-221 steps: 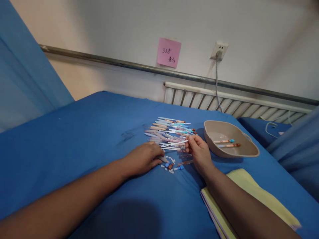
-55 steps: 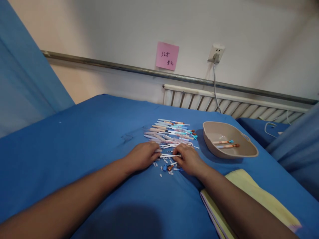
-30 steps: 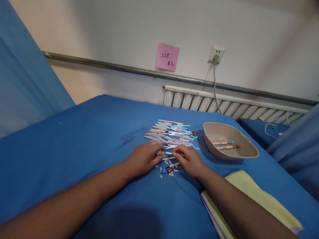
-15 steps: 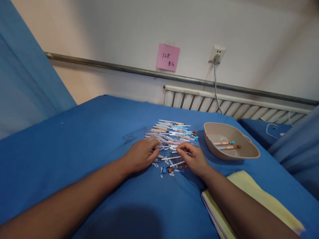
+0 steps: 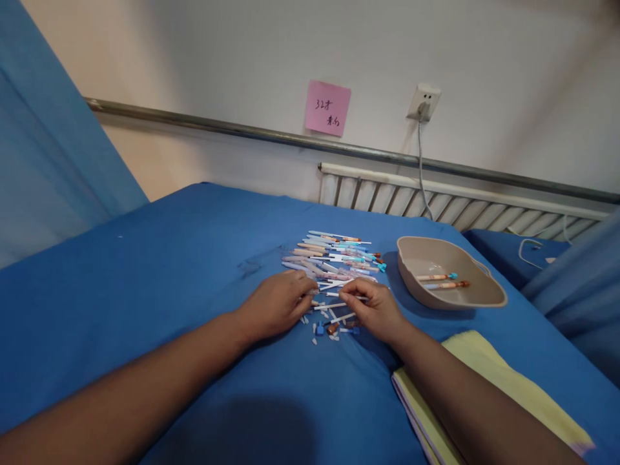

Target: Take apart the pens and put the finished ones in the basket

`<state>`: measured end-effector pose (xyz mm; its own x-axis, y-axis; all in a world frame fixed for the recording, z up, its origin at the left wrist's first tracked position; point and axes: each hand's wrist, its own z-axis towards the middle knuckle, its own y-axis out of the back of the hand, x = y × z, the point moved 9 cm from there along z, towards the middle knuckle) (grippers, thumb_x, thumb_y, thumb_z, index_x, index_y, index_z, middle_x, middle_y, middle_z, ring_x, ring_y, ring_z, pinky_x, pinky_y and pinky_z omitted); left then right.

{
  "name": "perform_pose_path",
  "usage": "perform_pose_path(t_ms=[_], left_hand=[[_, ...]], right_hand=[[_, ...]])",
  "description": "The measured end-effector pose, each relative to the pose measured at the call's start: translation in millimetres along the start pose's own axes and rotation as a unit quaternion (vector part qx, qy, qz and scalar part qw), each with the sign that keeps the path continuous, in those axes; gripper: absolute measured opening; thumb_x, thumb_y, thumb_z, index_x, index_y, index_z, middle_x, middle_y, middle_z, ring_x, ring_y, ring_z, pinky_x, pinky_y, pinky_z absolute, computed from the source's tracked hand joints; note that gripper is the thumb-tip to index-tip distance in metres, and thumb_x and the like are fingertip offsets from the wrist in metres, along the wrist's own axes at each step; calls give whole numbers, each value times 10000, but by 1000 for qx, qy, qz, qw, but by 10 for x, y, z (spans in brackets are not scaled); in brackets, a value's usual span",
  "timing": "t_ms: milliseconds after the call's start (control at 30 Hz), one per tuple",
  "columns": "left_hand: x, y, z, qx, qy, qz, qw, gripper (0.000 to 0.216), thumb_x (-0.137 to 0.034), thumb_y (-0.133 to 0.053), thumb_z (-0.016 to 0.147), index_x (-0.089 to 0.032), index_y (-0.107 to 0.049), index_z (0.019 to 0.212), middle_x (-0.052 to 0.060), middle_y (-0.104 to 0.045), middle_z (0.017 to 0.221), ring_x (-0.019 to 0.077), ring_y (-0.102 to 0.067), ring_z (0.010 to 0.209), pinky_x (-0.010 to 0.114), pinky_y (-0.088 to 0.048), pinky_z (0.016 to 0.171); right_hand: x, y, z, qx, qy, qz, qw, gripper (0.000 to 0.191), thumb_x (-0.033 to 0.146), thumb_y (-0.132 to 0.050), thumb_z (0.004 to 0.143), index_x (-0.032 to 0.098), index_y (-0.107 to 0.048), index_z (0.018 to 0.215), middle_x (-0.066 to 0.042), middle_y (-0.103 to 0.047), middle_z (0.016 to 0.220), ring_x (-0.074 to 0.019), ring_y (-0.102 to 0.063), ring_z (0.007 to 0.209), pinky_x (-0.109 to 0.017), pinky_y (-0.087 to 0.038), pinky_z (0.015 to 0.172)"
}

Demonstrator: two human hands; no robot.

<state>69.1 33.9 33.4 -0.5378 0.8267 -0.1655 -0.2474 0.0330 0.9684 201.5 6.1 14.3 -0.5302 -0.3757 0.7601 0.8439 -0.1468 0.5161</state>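
My left hand (image 5: pixel 283 300) is closed at the left side of a pile of pen parts, its fingertips pinched on something small that I cannot make out. My right hand (image 5: pixel 375 309) pinches a thin white pen refill (image 5: pixel 332 294), whose tip points left towards my left fingertips. Beyond the hands lie several pen barrels (image 5: pixel 310 253) in pale blue, beige and white. Loose white refills (image 5: pixel 329 307) lie beneath and in front of the fingers. Closer to me are small white tips (image 5: pixel 314 341), a blue cap piece (image 5: pixel 320 329) and a brown figure topper (image 5: pixel 332 329).
Right of the pile stands a beige basin (image 5: pixel 411 278) holding two pens (image 5: pixel 438 277). A folded yellow cloth (image 5: pixel 504 387) lies under my right forearm. Blue sheeting (image 5: pixel 169 258) covers the bed. A radiator (image 5: pixel 378 194) and metal rail (image 5: pixel 242 132) run along the wall behind.
My left hand has moved slightly right, bringing its fingertips closer to the refill tip. The right hand has shifted a little left with the refill. The pile looks unchanged.
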Motion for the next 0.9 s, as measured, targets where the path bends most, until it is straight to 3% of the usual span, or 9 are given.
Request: perform_pose_path(t_ms=[133,267,400,533,733,900], left_hand=[[-50,-13,-30,15,-1,-17,1000,281,-268,-423,891,-226,-575,1123,60,-626,916,214,-565,862,318,-420,750],[23,75,-55,-25,52,-144,988,316,-265,-496,842,-211,-511,1154,57,-627,1015,192,-579,860,308,-445,747],[176,54,-44,-57,112,-321,939,160,-285,-529,819,-177,-520,937,11,-606,802,141,-568,682,260,-455,615],[220,-29,-33,-72,139,-435,887,176,-303,-597,780,-147,-548,846,-6,-577,724,116,-546,626,238,-452,584],[141,-66,-49,-61,144,-438,885,205,-325,-647,746,-132,-618,806,-14,-576,678,102,-506,607,215,-406,565],[102,-110,-48,-53,139,-442,885,175,-306,-656,734,-139,-629,776,-8,-608,691,106,-529,614,219,-420,585]], right_hand=[[55,-23,3,15,23,-30,999,117,247,-556,833,212,-657,787,-7,-656,754,-148,-597,729,-248,-431,686],[13,-4,10,6,7,-19,1000,118,254,-563,829,209,-663,787,-7,-653,752,-142,-587,706,-240,-430,660],[-119,33,7,-18,-39,33,999,138,305,-586,810,193,-655,764,5,-617,670,-119,-527,581,-225,-406,557],[-178,-45,-10,3,-87,118,989,192,366,-617,783,180,-642,746,13,-573,617,-105,-485,523,-216,-380,492],[-129,-228,-61,12,-160,301,940,293,458,-680,721,190,-614,818,20,-564,651,-116,-516,570,-231,-419,529],[-51,-245,-133,2,-164,361,918,358,515,-584,801,217,-600,999,-46,-624,930,-187,-588,827,-319,-481,708]])
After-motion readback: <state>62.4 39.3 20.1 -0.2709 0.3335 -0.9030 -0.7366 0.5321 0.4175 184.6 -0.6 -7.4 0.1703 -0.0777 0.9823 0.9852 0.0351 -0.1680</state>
